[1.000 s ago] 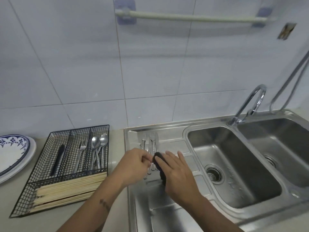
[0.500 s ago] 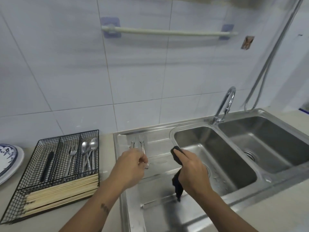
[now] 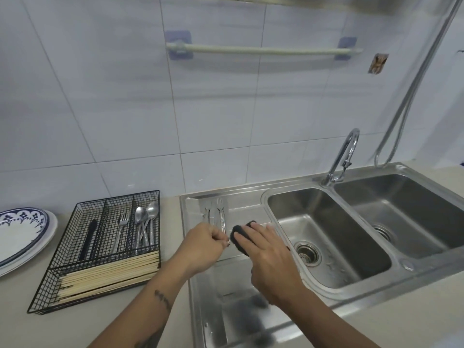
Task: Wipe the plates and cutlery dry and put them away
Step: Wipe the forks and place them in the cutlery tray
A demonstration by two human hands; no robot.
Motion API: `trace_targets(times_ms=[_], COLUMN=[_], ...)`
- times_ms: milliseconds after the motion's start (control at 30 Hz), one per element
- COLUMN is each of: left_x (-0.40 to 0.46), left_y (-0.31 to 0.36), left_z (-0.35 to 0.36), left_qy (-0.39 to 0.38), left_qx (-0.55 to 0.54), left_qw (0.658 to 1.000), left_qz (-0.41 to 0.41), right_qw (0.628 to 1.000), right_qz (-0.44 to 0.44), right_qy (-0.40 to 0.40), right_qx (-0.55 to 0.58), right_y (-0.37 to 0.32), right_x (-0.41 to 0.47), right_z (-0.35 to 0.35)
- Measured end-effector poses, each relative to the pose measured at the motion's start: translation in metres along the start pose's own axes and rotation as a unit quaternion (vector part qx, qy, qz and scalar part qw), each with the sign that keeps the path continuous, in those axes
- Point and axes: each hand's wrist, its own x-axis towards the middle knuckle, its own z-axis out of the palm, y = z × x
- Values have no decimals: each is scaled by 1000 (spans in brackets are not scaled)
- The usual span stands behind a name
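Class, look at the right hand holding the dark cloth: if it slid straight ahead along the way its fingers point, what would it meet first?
Probably the cutlery lying on the drainboard, just beyond the right hand and its dark cloth; depth is unclear.

Wall (image 3: 125,109): large pale glossy tiles, thin grout lines. Rail (image 3: 263,49): pale bar on two blue pads, mounted high above the fingers. Small picture sticker (image 3: 378,63) right of the rail. Counter (image 3: 62,327): beige, left of the fingers. Steel sink (image 3: 326,237): two basins, right of the fingers; curved tap (image 3: 345,154) behind. Metal hose (image 3: 414,84) hangs at far right.
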Motion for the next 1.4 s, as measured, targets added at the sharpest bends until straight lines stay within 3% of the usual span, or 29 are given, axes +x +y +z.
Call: trace_targets(times_ms=[67, 267, 467, 567, 700, 833, 967, 1133, 1300, 1400], left_x=[-2, -11, -10, -6, -3, -3, -7, -5, -8, -7], left_y=[-1, -24, -16, -5, 9, 8, 0, 2, -3, -5], left_z=[1, 8, 21, 25, 26, 20, 23, 22, 20, 22], left_qy=[2, -55, 79, 103, 104, 115, 140, 112, 12, 38], left_qx=[3, -54, -165, -298, -478, -549, -535, -549, -542, -507], left_qw=[1000, 997, 981, 944, 861, 808, 807, 805, 830, 857], left_qz=[0, -20, -57, -97, -141, -178, -208, -197, -129, -81], right_qw=[1000, 997, 995, 995, 998, 998, 995, 1000, 995, 990], right_qz=[-14, 75, 94, 87, 46, 59, 95, 5, 66, 106], right_qy=[-5, -20, -14, -17, -1, 7, -20, -7, 17, 22], right_qx=[2, 19, 23, 36, 36, 2, -20, 11, 78, 90], right_y=[-1, 14, 3, -6, -23, -12, -8, -22, 1, 8], right_x=[0, -8, -8, -4, -1, -9, -6, 5, 9, 12], right_z=[-1, -13, -21, -21, -12, 1, 3, 3, -2, -2])
